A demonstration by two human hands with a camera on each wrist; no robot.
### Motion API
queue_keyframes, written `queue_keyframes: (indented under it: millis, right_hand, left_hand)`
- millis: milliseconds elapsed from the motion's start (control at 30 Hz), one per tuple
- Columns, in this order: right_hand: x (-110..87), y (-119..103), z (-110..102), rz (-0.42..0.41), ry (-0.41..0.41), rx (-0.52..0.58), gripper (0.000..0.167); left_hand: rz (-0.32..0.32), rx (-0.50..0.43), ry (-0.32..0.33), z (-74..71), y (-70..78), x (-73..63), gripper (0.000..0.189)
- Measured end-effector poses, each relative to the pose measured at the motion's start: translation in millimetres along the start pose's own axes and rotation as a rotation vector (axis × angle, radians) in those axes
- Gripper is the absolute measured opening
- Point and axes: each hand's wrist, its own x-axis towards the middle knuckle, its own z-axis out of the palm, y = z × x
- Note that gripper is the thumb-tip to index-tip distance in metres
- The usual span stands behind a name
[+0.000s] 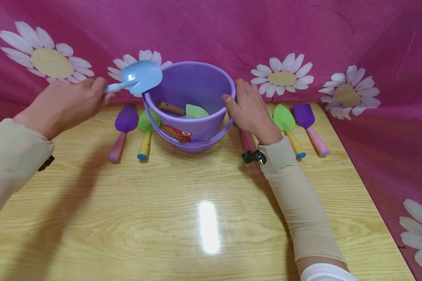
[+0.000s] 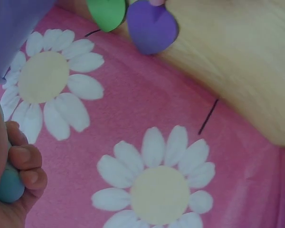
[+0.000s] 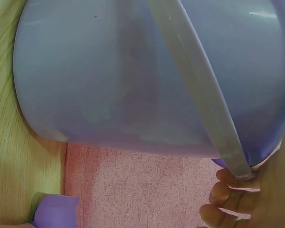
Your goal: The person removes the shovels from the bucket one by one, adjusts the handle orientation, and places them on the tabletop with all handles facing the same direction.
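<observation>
My left hand [image 1: 75,97] grips the handle of a light blue toy shovel [image 1: 144,76], its scoop raised beside the left rim of a purple bucket [image 1: 197,132]. In the left wrist view my fingers [image 2: 28,166] curl round the rounded handle end [image 2: 10,185]. My right hand [image 1: 249,109] holds the bucket's right rim, thumb at the inner side and fingers outside. Inside the bucket lies a trowel with a brown handle [image 1: 172,109] and a pale green blade [image 1: 195,111]. The bucket's handle [image 1: 168,136] hangs down across its front.
Left of the bucket lie a purple trowel [image 1: 126,119] and a green trowel [image 1: 145,134]. To the right are another green trowel [image 1: 285,119], a purple shovel [image 1: 304,115] and a pink handle [image 1: 247,140] partly under my right arm. A pink flowered cloth [image 1: 211,31] rises behind the wooden table [image 1: 154,218].
</observation>
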Motion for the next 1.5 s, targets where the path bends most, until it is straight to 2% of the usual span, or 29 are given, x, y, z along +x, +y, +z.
queue_keyframes:
  millis: [133,333,500,633,867,1200,1367,1433,1500]
  right_hand:
    - [0.2,0.6,0.1,-0.006,0.004,-0.005,0.056]
    - [0.1,0.9,0.1,-0.008,0.006,-0.006,0.055]
    - [-0.2,1.1,0.4,-0.005,0.008,-0.003,0.054]
    - [-0.1,0.6,-0.1,-0.004,0.01,-0.003,0.054]
    - [-0.3,0.2,-0.3,0.002,0.007,-0.002,0.055]
    - [-1.5,0.9,-0.1,-0.011,0.022,-0.011,0.054]
    - [-1.9,0.8,-0.2,-0.014,0.019,-0.011,0.055]
    - [-2.2,0.8,-0.3,-0.014,0.018,-0.011,0.056]
    - [-2.3,0.5,-0.5,-0.015,0.019,-0.013,0.057]
  left_hand:
    - [-0.025,-0.001,0.082,7.1,-0.7,-12.0,0.027]
    - [-0.086,0.012,0.106,15.9,-3.3,-25.8,0.029]
    - [-0.094,0.024,0.155,25.0,-7.6,-37.9,0.03]
    - [-0.122,0.015,0.154,30.7,-10.6,-48.0,0.028]
    - [-0.21,-0.022,0.138,42.3,-12.2,-64.7,0.029]
    - [-0.297,-0.036,0.096,57.3,-12.1,-82.9,0.027]
    - [-0.305,-0.022,0.156,66.9,-10.5,-90.6,0.028]
    - [-0.283,-0.008,0.201,71.7,-10.1,-93.1,0.028]
    - [-0.285,-0.01,0.207,75.6,-9.6,-96.0,0.027]
